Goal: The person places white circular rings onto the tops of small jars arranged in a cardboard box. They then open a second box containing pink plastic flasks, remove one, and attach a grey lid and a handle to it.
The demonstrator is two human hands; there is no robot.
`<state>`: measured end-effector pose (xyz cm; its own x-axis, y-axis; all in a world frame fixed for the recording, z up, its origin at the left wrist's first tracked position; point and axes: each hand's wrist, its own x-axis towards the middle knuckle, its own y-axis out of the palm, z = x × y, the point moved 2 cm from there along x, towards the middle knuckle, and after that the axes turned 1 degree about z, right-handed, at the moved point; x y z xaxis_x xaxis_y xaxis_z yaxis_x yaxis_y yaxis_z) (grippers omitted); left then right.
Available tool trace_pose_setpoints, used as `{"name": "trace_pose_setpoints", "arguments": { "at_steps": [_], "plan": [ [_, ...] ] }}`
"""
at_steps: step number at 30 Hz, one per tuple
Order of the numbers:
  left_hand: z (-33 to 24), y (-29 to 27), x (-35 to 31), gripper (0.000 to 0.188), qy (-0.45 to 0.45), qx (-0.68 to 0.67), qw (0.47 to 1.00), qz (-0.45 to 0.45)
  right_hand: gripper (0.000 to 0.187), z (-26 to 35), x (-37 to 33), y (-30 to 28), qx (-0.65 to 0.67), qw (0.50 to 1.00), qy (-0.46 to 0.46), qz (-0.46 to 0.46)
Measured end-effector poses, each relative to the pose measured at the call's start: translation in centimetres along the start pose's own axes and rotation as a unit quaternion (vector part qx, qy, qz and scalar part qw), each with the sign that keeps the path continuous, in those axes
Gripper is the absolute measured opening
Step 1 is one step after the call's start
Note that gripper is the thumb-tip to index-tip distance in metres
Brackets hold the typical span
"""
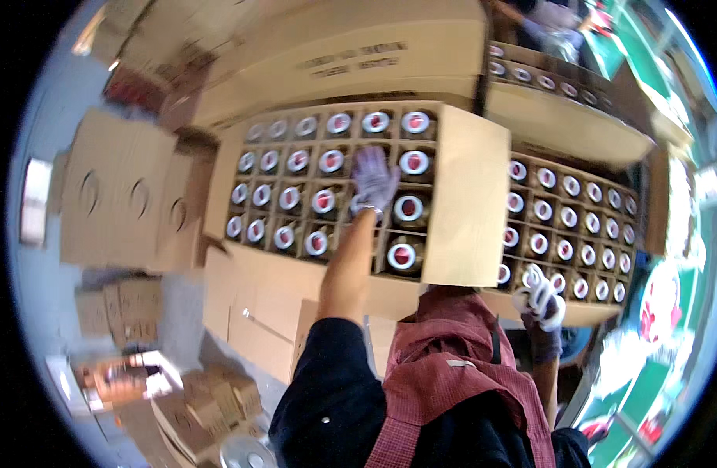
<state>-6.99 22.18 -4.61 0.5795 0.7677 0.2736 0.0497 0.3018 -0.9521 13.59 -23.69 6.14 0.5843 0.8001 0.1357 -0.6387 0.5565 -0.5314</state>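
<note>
My left hand (374, 183), in a purple-grey glove, reaches into an open carton (472, 203) in the middle. Its fingers are spread over one column of cells, and it hides whatever lies beneath the palm. Cardboard dividers split this carton into rows, and most visible cells hold a round jar (408, 208) with a silver-rimmed, red-centred top. At the near edge of a second carton on the right is my right hand (540, 300), gloved too, with its fingers curled. White shapes show at those fingers; whether they are glove or a held thing is unclear.
The second divided carton (577, 312) holds similar jars (564, 249). Behind it stands another filled box (561, 117), with a person's arm (522, 19) beyond. Tall cardboard flaps (343, 70) rise at the back. Flattened cartons (117, 191) lean at left; more boxes (210, 405) lie lower left.
</note>
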Motion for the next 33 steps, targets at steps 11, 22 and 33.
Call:
{"name": "trace_pose_setpoints", "arguments": {
  "at_steps": [11,22,33],
  "plan": [
    [-7.3,-4.4,-5.0,0.069,0.092,-0.057,0.994,-0.010,0.028,-6.6,-8.7,-9.1,-0.146,0.970,0.126,-0.146],
    [-19.8,-10.6,-12.4,0.061,0.225,0.051,0.968,0.099,0.023,-23.1,-7.3,-31.6,-0.582,0.798,0.082,-0.131],
    [-31.3,-17.2,-30.3,0.055,0.027,-0.134,0.949,0.286,0.073,-51.3,14.3,-60.6,0.199,0.856,0.378,-0.291]
  ]
}}
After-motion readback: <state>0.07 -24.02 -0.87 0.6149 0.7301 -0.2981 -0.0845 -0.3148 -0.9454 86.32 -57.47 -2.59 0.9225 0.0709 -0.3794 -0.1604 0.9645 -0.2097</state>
